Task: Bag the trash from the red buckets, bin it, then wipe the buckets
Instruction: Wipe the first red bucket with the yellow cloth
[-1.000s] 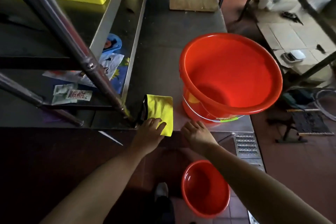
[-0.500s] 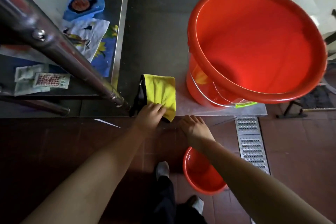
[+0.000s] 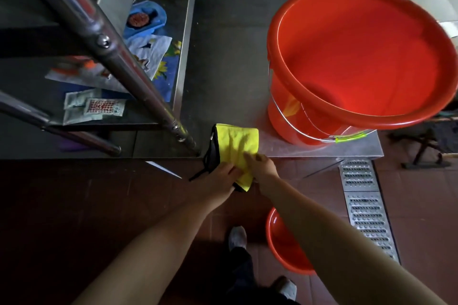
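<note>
Cloth (image 3: 235, 146) overhanging table edge (image 3: 322, 156)

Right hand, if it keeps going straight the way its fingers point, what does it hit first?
The right hand already touches the yellow cloth; pushing on up-left, it would likely slide across that cloth toward the metal leg, though depth is unclear.

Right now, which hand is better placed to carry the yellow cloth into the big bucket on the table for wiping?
Probably the right hand. Both hands are on the yellow cloth, but the large red bucket stands to the right of it. The left hand would have to cross over the right arm.
</note>
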The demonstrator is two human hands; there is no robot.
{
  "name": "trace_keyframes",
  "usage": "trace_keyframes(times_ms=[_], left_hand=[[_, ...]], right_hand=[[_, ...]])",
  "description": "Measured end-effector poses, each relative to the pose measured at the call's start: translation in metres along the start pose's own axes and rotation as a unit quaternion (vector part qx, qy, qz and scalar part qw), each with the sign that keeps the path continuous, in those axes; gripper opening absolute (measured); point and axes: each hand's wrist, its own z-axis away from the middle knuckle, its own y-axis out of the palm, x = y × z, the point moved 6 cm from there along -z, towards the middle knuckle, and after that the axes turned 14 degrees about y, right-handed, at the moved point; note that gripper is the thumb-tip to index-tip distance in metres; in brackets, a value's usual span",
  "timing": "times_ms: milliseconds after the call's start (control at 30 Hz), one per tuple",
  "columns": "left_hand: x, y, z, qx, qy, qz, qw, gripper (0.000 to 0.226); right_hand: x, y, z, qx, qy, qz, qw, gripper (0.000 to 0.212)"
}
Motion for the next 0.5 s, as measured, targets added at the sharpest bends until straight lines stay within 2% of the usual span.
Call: trace_keyframes(times_ms=[67,200,367,433,500], left_hand=[[-0.005,0.002,0.004,-0.007,0.05,0.002,0.999,0.032],[-0.009,0.001,0.014,0.011,0.09,-0.004,0.996,0.05],[-0.007,-0.031,0.003,-0.054,0.037,-0.047,0.997,0.05],[-0.012,-0.048,-0.01,-0.07,-0.006,-0.038,0.997,0.061],[-0.027,-0.055,-0.025,-0.05,-0.009,-0.009,0.999,0.081]], right_hand=[[0.0,0.005,-0.003,-0.009,0.011,-0.006,1.0,0.042],[0.006,-0.007,0.005,-0.004,-0.031,0.048,0.998,0.025],[0.007,-0.053,0.037,0.01,-0.112,0.162,0.98,0.024],[0.005,-0.074,0.051,0.017,-0.144,0.23,0.962,0.03],[0.002,-0.097,0.064,0.027,-0.159,0.269,0.95,0.035]])
